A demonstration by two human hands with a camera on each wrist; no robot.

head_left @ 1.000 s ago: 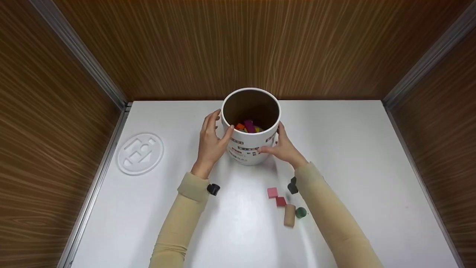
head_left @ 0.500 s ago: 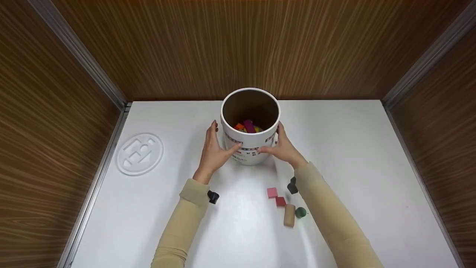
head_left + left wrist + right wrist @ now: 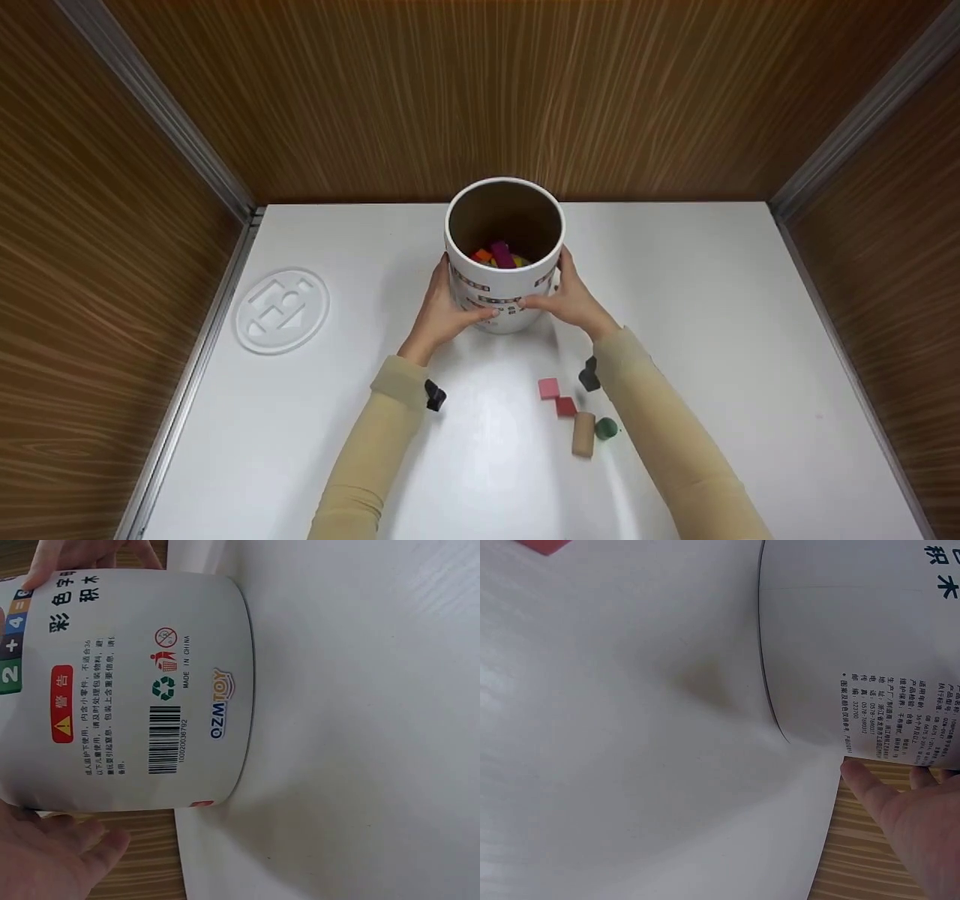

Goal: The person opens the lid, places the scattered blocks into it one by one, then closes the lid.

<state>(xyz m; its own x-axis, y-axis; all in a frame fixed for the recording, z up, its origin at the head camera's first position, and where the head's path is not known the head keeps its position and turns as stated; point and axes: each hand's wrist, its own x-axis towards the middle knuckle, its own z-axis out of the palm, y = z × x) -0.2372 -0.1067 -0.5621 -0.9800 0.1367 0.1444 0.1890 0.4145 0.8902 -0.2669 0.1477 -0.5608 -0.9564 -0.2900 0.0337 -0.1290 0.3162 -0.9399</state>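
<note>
A tall white toy-block tub (image 3: 484, 281) stands upright on the table, its top uncovered. Deep inside it, a purple block (image 3: 502, 256), an orange block (image 3: 482, 256) and bits of yellow show. My left hand (image 3: 441, 311) holds the tub's left side, thumb across the front. On the opposite side my right hand (image 3: 574, 300) grips it, thumb also on the front; the fingers of both hands are partly hidden behind the wall. The left wrist view shows the tub's (image 3: 150, 690) barcode and QZMTOY label, close to the left palm (image 3: 45, 862).
In front of the tub lie a pink block (image 3: 549, 388), a red block (image 3: 565, 406), a plain wooden cylinder (image 3: 583, 433) and a green round block (image 3: 606, 428). A white disc with raised shapes (image 3: 282, 310) lies at the left. Wood-grain walls (image 3: 480, 97) enclose the table's back and sides.
My left hand has slid down from near the rim to the tub's lower side, its thumb now lower on the front. The right hand and the tub have stayed in place.
</note>
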